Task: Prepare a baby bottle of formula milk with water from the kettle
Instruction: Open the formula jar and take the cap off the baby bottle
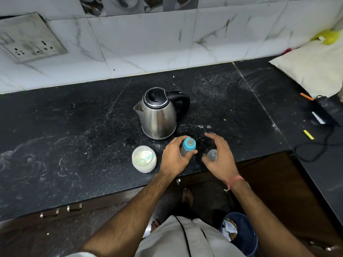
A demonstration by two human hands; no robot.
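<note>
- The left hand (173, 160) grips the small grey baby bottle with blue collar and teat (187, 147), upright before the steel kettle (157, 114).
- The right hand (220, 154) pinches a clear cap (212, 154).
- Best to hold the bottle steady, then unscrew its collar.

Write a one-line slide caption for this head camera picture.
Left hand grips the baby bottle near the kettle and formula jar; right hand holds the clear cap.
</note>
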